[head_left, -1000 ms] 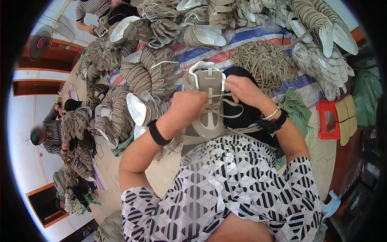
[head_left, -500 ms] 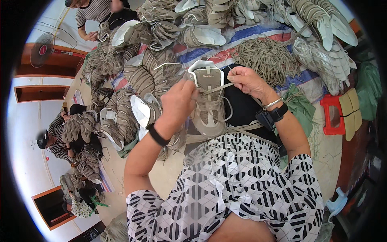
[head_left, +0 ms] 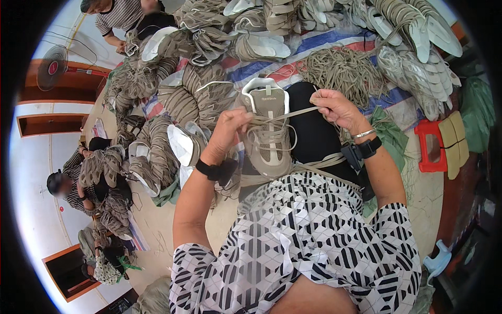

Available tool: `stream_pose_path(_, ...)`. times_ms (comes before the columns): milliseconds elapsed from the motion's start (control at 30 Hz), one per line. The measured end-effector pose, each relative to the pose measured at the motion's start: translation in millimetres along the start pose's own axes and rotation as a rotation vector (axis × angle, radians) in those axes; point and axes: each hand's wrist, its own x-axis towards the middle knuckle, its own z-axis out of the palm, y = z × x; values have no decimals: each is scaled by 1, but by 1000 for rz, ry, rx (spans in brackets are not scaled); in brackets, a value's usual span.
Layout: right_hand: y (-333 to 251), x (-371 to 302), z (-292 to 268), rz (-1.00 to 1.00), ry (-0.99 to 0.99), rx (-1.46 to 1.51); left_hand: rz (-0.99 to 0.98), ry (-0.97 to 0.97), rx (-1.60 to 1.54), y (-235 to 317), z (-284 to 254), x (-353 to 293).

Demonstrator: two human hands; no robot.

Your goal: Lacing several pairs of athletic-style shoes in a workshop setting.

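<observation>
A taupe and beige shoe upper point(head_left: 267, 162) lies across my lap, its toe toward me and its white-lined collar away. At its left edge, by the eyelets, the fingers of my left hand point(head_left: 228, 130) are closed; they cover what exactly they pinch. My right hand point(head_left: 339, 111), off to the right of the upper, pinches a flat beige shoelace point(head_left: 300, 111). That lace stretches taut from the left eyelets over the tongue to my right fingers. Further down, lace crosses the throat and one loose loop hangs over the right side.
A heap of beige laces point(head_left: 340, 70) lies ahead on a striped sheet point(head_left: 314, 44). Stacks of uppers point(head_left: 196, 97) crowd the left and far side. At right are a red plastic stool point(head_left: 431, 146) and green bags point(head_left: 389, 136). Co-workers point(head_left: 76, 183) sit at left.
My right hand has moved right and slightly nearer, drawing the lace out longer. My left hand has shifted slightly left and nearer me, showing more of the upper's left edge.
</observation>
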Motion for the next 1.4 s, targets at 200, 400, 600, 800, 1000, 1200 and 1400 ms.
stream_pose_path(200, 1, 1, 2, 9, 21, 18, -263, -4, 286, 14, -2, -1)
stream_pose_path(400, 16, -3, -21, 6, 80, 294, -123, -106, 102, 10, -4, -3)
stream_pose_path(600, 8, -8, 0, -25, 79, -25, 108, 9, -5, -5, 10, -10)
stream_pose_path(800, 5, -12, -13, -77, 98, 211, -116, 338, 63, -8, 24, -4)
stream_pose_path(1000, 33, -23, -120, -124, 394, 185, 245, 394, 282, -40, 26, -9)
stream_pose_path(1200, 9, -49, 11, -504, 477, -453, 239, 432, 669, -49, 11, -32)
stream_pose_path(1400, 48, -46, 93, -347, -118, -935, 219, 458, 445, -43, 11, -26)
